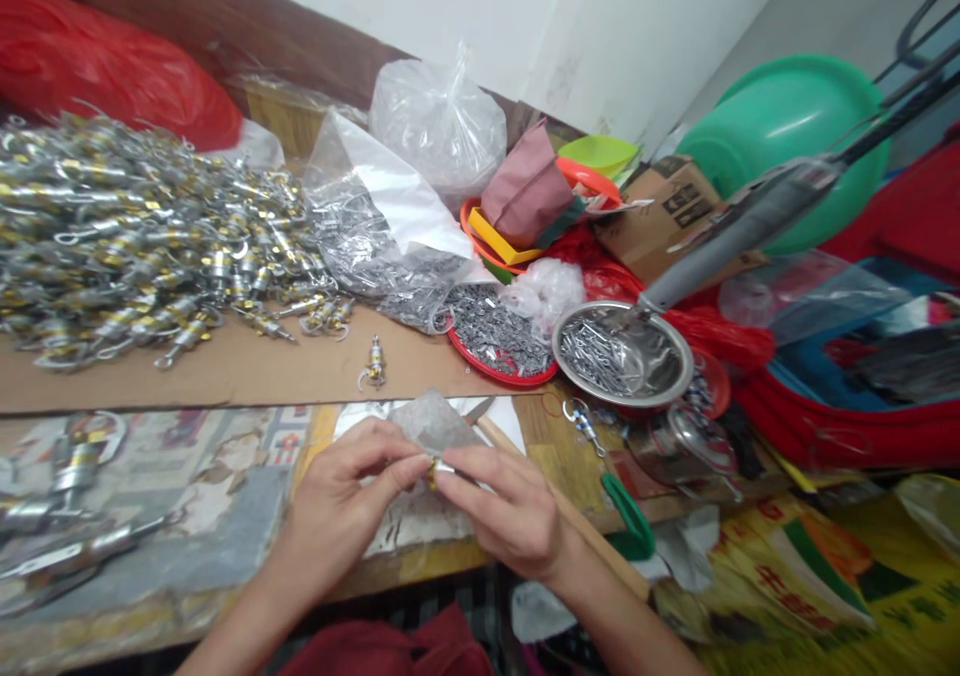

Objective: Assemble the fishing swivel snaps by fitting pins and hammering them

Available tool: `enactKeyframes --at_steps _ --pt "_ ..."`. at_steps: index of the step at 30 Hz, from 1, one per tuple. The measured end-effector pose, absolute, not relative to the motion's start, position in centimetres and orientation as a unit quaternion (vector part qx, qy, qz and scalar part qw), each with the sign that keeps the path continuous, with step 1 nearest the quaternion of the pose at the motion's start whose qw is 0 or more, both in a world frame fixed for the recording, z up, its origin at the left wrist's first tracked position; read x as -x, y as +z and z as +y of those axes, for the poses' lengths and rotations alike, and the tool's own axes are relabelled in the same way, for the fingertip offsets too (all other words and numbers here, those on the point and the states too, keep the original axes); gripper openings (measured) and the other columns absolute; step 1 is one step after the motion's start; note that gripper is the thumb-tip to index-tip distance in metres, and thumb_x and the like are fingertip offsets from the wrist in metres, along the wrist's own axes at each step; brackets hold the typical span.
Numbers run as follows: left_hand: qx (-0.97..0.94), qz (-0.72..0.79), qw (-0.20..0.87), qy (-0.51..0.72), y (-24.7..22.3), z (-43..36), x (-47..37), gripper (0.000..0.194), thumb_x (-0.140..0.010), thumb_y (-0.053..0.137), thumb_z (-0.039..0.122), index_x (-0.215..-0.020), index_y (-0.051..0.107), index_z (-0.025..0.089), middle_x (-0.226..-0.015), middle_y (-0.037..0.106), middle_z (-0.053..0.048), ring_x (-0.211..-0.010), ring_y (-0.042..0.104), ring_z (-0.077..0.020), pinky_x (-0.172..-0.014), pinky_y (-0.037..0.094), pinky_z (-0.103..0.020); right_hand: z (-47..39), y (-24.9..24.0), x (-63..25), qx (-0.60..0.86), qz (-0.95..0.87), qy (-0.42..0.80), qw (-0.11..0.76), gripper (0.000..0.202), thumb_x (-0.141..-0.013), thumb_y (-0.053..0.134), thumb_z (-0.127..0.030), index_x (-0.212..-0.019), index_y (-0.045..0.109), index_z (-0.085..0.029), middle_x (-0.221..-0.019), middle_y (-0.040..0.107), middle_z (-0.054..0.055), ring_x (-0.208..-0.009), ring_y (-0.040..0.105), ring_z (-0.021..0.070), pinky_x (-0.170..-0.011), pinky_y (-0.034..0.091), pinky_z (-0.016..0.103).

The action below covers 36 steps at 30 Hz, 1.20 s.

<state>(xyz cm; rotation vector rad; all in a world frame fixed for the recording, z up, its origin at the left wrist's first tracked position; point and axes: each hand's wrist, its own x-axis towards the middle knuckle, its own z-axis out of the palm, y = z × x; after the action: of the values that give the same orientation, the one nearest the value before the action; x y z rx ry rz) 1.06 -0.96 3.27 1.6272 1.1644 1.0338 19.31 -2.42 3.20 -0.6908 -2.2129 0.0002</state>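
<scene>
Both hands meet over the front edge of the wooden workbench, pinching one small brass-and-silver metal part point(436, 468) between their fingertips. My left hand point(352, 491) has thumb and forefinger closed on its left side. My right hand point(510, 506) grips the same part from the right, fingers bent. Beneath and behind the hands lie a white sheet point(511, 424) and a clear plastic piece point(431, 421). One finished-looking metal fitting point(374, 364) stands apart on the cardboard point(225, 381). Similar fittings point(150, 226) form a large heap at the left.
Beyond the hands are a red tray point(499, 376) of small metal pieces and a steel bowl point(684, 366) of metal pins. Larger fittings point(75, 476) lie at the lower left. A green-handled tool point(628, 518) sits at the bench edge, below a long grey-handled tool point(735, 226).
</scene>
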Motion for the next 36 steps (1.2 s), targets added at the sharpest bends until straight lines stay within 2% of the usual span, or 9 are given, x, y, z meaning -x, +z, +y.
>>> enactKeyframes --at_steps 3,8,11,14,17,20,25,30,36 --pt "-0.662 0.468 0.406 0.421 3.3 -1.1 -1.0 0.013 -0.074 0.058 0.026 -0.067 0.067 0.021 -0.079 0.062 -0.001 -0.082 0.056 -0.0161 -0.074 0.041 -0.025 -2.3 3.2 -19.2 0.29 -0.866 0.015 0.407 0.029 -0.077 0.048 -0.001 -0.1 0.061 -0.012 -0.093 0.066 0.012 -0.086 0.062 0.017 -0.069 0.053 0.026" --pt "-0.586 0.488 0.504 0.406 2.8 -1.6 -1.3 0.013 -0.072 0.059 0.03 -0.076 0.067 0.02 -0.079 0.069 -0.002 -0.075 0.061 -0.0169 -0.072 0.047 -0.027 -2.9 3.3 -18.3 0.374 -0.8 0.164 0.44 0.021 -0.076 0.056 -0.009 -0.093 0.067 -0.016 -0.084 0.067 0.009 -0.074 0.063 0.0145 -0.065 0.053 0.022" --pt "-0.5 0.482 0.583 0.421 2.3 -2.1 -1.6 0.035 -0.062 0.069 0.029 -0.094 0.064 0.02 -0.091 0.07 -0.004 -0.084 0.063 -0.0198 -0.077 0.05 -0.03 -3.2 3.6 -18.0 0.425 -0.753 0.236 0.444 0.015 -0.073 0.062 -0.015 -0.085 0.07 -0.018 -0.078 0.068 0.007 -0.069 0.063 0.0146 -0.062 0.052 0.023" --pt "-0.461 0.47 0.613 0.437 2.0 -2.2 -1.9 0.052 -0.062 0.069 0.027 -0.11 0.054 0.018 -0.093 0.068 -0.005 -0.086 0.063 -0.019 -0.078 0.051 -0.029 -2.0 4.0 -18.7 0.447 -0.75 0.287 0.394 0.01 -0.072 0.065 -0.02 -0.079 0.071 -0.02 -0.074 0.069 0.004 -0.067 0.064 0.0138 -0.062 0.052 0.023" --pt "-0.441 0.457 0.632 0.444 2.1 -2.0 -2.0 0.061 -0.066 0.066 0.027 -0.121 0.042 0.018 -0.083 0.067 -0.003 -0.079 0.064 -0.0172 -0.072 0.052 -0.027 1.9 4.0 -20.8 0.542 -0.755 0.173 0.326 0.013 -0.078 0.058 -0.02 -0.082 0.07 -0.02 -0.082 0.069 0.003 -0.078 0.063 0.0137 -0.073 0.05 0.024" --pt "-0.442 0.445 0.65 0.429 2.2 -1.7 -1.9 0.068 -0.067 0.065 0.027 -0.126 0.033 0.018 -0.074 0.065 -0.001 -0.069 0.064 -0.016 -0.064 0.052 -0.026 6.9 3.4 -23.5 0.629 -0.733 0.059 0.253 0.027 -0.081 0.049 -0.011 -0.103 0.062 -0.018 -0.102 0.065 0.007 -0.095 0.059 0.0175 -0.084 0.044 0.03" --pt "-0.445 0.428 0.668 0.416 2.2 -1.4 -2.0 0.07 -0.068 0.064 0.024 -0.127 0.027 0.018 -0.071 0.061 0.001 -0.066 0.062 -0.0145 -0.06 0.049 -0.025 11.6 1.7 -25.3 0.648 -0.738 0.059 0.179 0.04 -0.068 0.057 -0.004 -0.104 0.061 -0.02 -0.085 0.068 0.008 -0.086 0.062 0.0257 -0.079 0.043 0.036" --pt "-0.418 0.418 0.703 0.395 2.4 -1.1 -2.1 0.075 -0.064 0.066 0.023 -0.126 0.024 0.019 -0.069 0.061 0.001 -0.065 0.064 -0.0183 -0.063 0.05 -0.032 12.3 1.1 -25.7 0.643 -0.737 0.079 0.19 0.031 -0.065 0.058 -0.005 -0.094 0.064 -0.015 -0.089 0.066 0.011 -0.088 0.06 0.0244 -0.08 0.042 0.033" --pt "-0.398 0.428 0.713 0.387 2.2 -0.5 -2.0 0.075 -0.06 0.068 0.02 -0.122 0.025 0.021 -0.067 0.061 0.002 -0.062 0.065 -0.0187 -0.06 0.051 -0.032 9.5 2.1 -25.5 0.626 -0.71 0.134 0.294 0.014 -0.074 0.053 -0.017 -0.08 0.066 -0.013 -0.084 0.066 0.008 -0.079 0.061 0.0181 -0.076 0.046 0.031"
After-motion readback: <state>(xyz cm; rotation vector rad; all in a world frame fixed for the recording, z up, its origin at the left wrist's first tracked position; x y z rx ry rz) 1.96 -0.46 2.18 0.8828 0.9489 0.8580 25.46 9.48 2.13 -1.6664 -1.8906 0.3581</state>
